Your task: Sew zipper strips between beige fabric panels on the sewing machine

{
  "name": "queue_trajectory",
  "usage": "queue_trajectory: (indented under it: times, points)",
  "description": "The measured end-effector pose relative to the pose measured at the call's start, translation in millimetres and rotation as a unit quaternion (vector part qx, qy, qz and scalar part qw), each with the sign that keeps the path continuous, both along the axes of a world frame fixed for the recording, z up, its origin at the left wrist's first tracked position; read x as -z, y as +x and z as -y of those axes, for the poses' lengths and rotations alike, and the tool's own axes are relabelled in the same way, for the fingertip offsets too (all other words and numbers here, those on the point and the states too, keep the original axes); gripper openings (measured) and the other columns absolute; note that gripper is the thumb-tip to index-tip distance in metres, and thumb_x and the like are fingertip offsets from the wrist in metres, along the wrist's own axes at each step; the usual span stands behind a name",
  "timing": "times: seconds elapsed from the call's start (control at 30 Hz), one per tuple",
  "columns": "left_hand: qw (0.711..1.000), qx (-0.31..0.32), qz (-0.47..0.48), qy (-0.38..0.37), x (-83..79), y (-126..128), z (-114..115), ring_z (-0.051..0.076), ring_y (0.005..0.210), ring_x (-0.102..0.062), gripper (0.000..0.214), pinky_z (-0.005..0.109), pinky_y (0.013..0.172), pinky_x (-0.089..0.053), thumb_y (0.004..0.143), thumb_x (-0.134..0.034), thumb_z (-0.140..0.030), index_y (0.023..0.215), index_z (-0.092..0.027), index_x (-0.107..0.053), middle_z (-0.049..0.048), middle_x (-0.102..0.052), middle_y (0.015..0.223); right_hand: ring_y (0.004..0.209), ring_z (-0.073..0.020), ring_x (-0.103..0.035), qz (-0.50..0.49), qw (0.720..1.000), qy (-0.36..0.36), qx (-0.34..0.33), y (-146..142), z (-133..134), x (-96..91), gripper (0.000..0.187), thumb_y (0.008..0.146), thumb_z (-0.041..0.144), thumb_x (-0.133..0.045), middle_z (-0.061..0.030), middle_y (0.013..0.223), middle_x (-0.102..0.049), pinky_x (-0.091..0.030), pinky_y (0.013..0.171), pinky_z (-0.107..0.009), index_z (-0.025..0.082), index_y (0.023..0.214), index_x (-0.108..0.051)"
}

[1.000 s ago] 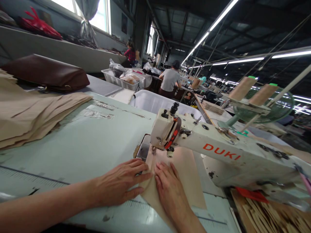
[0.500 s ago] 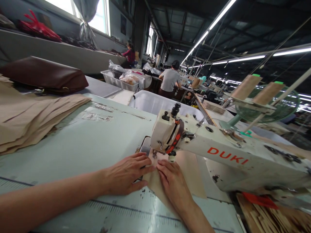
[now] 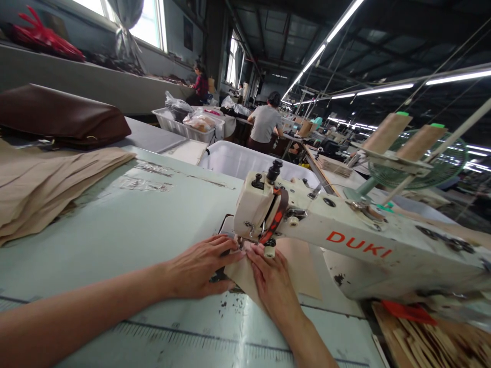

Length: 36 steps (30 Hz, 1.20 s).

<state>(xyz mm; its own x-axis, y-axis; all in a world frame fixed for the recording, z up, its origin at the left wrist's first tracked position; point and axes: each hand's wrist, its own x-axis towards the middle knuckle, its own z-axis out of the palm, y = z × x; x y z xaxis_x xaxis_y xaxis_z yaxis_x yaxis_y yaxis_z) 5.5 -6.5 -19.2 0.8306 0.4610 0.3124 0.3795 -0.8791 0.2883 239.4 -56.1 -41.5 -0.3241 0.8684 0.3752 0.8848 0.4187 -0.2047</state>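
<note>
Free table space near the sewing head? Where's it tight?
Free: the tabletop between the fabric stack and the sewing machine. Crowded: under its head, where left hand and right hand press the beige piece; wooden strips fill the right edge.

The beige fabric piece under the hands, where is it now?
In the head view, the fabric piece lies bottom centre on the table, pressed by the left hand and right hand, its far end under the sewing machine head.

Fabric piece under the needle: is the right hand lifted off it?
No, the right hand lies flat on the beige fabric piece, its fingers close up to the head of the sewing machine.
</note>
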Motion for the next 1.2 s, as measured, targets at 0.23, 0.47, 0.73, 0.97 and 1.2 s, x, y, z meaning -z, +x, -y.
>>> queue_trajectory:
  times: [0.23, 0.47, 0.73, 0.97, 1.2]
  points:
    - [1.000, -0.014, -0.008, -0.005, -4.9, 3, 3, 0.031, 0.121, -0.052, 0.057, 0.048, 0.111, -0.041, 0.091, -0.063, -0.038, 0.143, -0.022, -0.048, 0.0126, -0.055, 0.125, 0.122, -0.0225, -0.059, -0.027, 0.999, 0.006, 0.016, -2, 3, 2.5, 0.036, 0.101, 0.016, -0.044, -0.0072, 0.129, -0.065, -0.037, 0.114, -0.049, 0.022, 0.133, -0.061]
    - [0.999, -0.032, -0.014, -0.002, -6.1, 4, 4, 0.031, 0.118, -0.054, 0.053, 0.046, 0.109, -0.043, 0.090, -0.064, -0.037, 0.140, -0.023, -0.052, 0.0117, -0.056, 0.122, 0.126, -0.0246, -0.056, -0.004, 1.000, 0.013, 0.012, 0, 1, 9.3, 0.041, 0.100, 0.013, -0.041, -0.0085, 0.131, -0.064, -0.037, 0.113, -0.050, 0.021, 0.137, -0.058]
    - [1.000, -0.022, 0.011, 0.008, -0.6, 0, -3, 0.029, 0.119, -0.056, 0.050, 0.046, 0.113, -0.038, 0.093, -0.062, -0.039, 0.140, -0.026, -0.053, 0.0097, -0.056, 0.126, 0.130, -0.0230, -0.051, 0.022, 0.999, 0.021, 0.016, -2, 4, 8.3, 0.043, 0.102, 0.017, -0.038, -0.0082, 0.139, -0.058, -0.036, 0.113, -0.046, 0.020, 0.144, -0.049]
    - [0.999, 0.025, -0.008, 0.021, -4.9, -5, -12, 0.027, 0.120, -0.053, 0.049, 0.040, 0.110, -0.040, 0.097, -0.057, -0.037, 0.145, -0.028, -0.050, 0.0102, -0.055, 0.131, 0.099, -0.0243, -0.064, 0.136, 0.989, -0.033, 0.043, 27, -39, -34.1, 0.018, 0.098, 0.021, -0.052, -0.0115, 0.099, -0.070, -0.047, 0.093, -0.036, 0.013, 0.099, -0.068]
    - [1.000, -0.023, -0.013, -0.013, -18.0, -17, -2, 0.024, 0.119, -0.060, 0.032, 0.037, 0.108, -0.044, 0.099, -0.049, -0.026, 0.126, -0.026, -0.066, 0.0070, -0.059, 0.132, 0.093, -0.0329, -0.065, 0.178, 0.979, -0.013, 0.098, 19, 8, -45.7, 0.026, 0.099, 0.026, -0.051, -0.0181, 0.090, -0.070, -0.048, 0.088, -0.049, 0.011, 0.090, -0.071]
